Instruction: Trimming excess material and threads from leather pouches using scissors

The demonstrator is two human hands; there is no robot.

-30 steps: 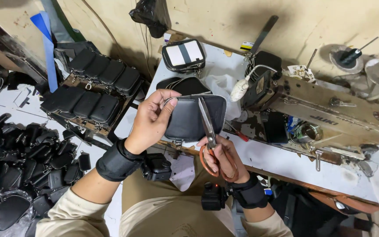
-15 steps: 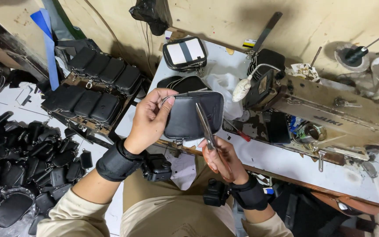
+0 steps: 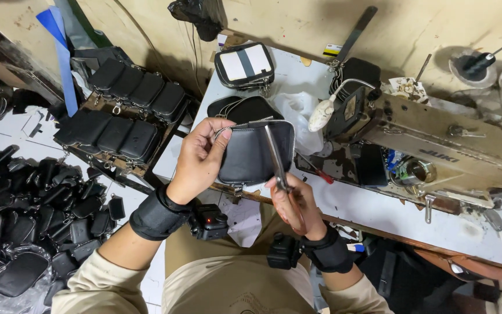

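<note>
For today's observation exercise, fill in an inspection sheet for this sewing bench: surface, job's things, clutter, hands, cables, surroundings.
Surface: white table, worn and stained.
Job's things: black zip pouch held up; scissors laid against it.
Clutter: striped pouch, plastic bag, red-handled tool.
Hands: left hand pinches the pouch's zip edge; right hand grips the scissors.
Cables: lamp cord on the sewing machine.
Surroundings: crate of black pouches, more heaped on the floor.

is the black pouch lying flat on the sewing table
No, the left hand holds the black zip pouch up off the table while the right hand holds scissors.
</note>
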